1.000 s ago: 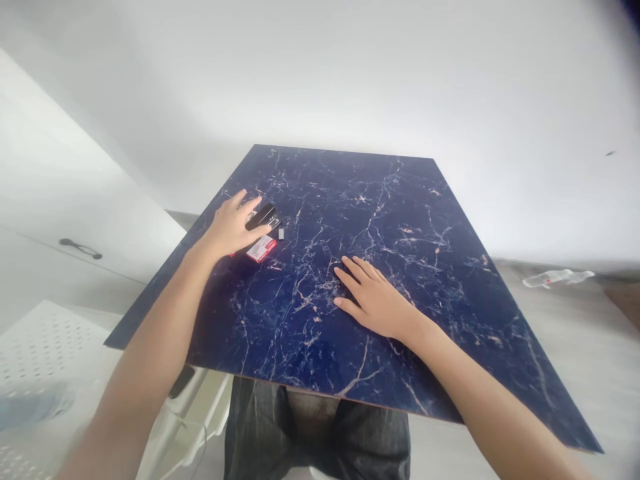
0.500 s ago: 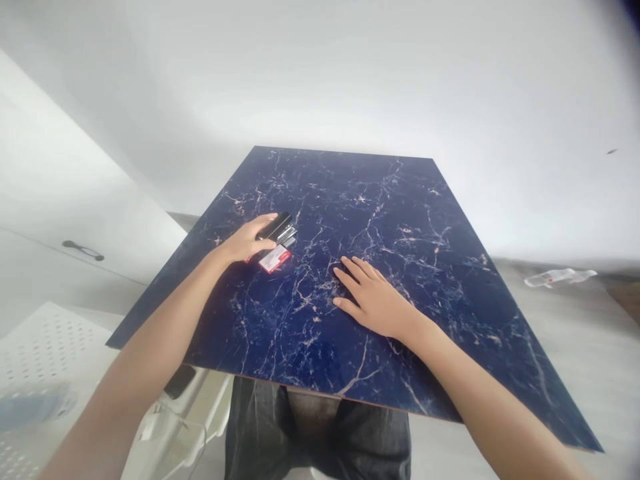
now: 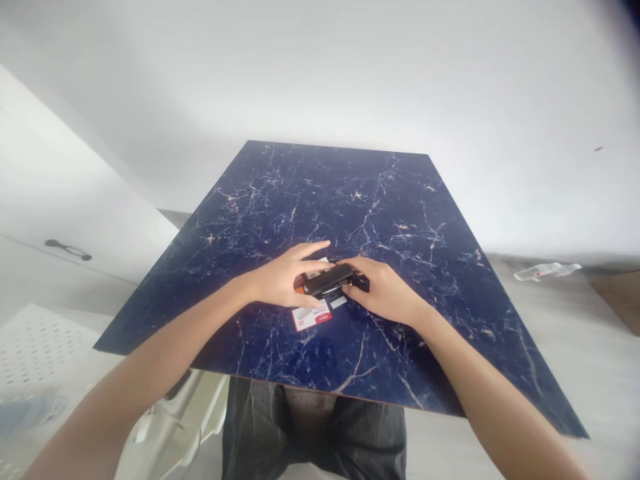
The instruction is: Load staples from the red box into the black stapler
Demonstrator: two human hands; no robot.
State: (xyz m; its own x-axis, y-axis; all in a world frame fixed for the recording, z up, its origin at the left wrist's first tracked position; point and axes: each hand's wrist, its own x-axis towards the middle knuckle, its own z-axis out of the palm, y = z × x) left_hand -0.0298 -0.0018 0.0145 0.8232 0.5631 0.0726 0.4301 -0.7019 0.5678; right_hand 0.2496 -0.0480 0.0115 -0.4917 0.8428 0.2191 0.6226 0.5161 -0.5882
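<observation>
A black stapler (image 3: 329, 281) lies across the middle of the blue table, between my two hands. My left hand (image 3: 280, 277) is around its left end, thumb on the near side and a finger along the far side, with the forefinger stretched out. At the right end, my right hand (image 3: 377, 287) grips it between thumb and fingers. Just below the stapler is a small red-and-white box (image 3: 311, 317), partly under my left thumb. A small pale grey piece (image 3: 339, 302) shows beside it. Something whitish behind the stapler is mostly hidden by my left fingers.
The dark blue marble-patterned tabletop (image 3: 320, 193) reaches towards a white wall. A white cabinet with a dark handle (image 3: 69, 250) stands at left, above a perforated white surface (image 3: 35, 347). Clear plastic (image 3: 547, 271) lies beyond the table's right edge.
My left hand has brought the stapler and the red-and-white box rightward and nearer to me. My right hand, earlier flat on the table, has closed on the stapler's right end.
</observation>
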